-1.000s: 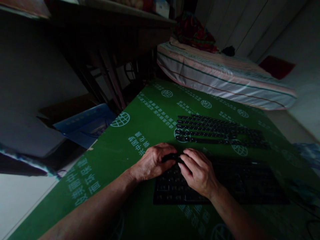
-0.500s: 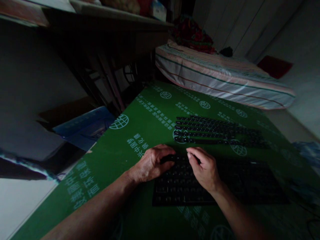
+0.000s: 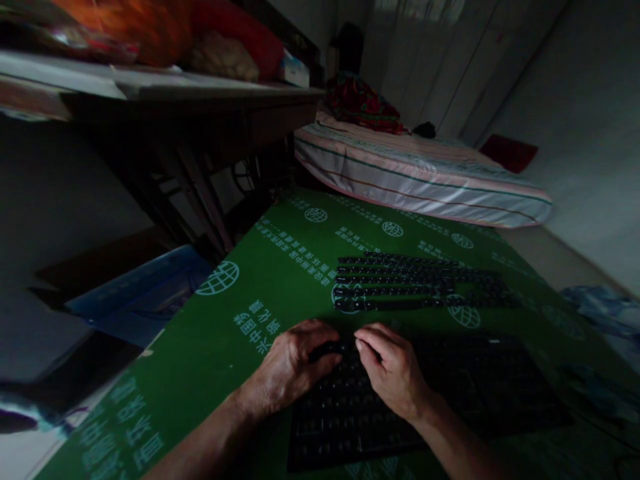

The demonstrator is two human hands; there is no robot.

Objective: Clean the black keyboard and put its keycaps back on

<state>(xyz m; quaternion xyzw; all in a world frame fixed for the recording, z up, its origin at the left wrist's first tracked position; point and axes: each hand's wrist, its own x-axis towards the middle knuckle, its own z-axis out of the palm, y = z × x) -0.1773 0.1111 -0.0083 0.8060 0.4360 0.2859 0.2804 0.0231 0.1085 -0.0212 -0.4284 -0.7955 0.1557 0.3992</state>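
A black keyboard lies on the green table, with rows of bare key sockets showing on its left part. My left hand is curled at its upper left corner, thumb over the top rows and index finger along the far edge, closed around that corner. Just to the right, my right hand is closed, thumb and fingertips pinched together above the top row. Whatever sits in that pinch is too small and dark to make out. Beyond the keyboard, loose black keycaps lie in rows, laid out like a keyboard.
Green printed sheeting covers the table. At the left stands a dark desk with bags on top, and a blue box below it. A striped mattress is behind. A cable runs at the right.
The camera has tilted up, so the table, keyboard and hands appear lower and slightly left. Both hands remain at the keyboard's upper left part, with little visible change in their pose.
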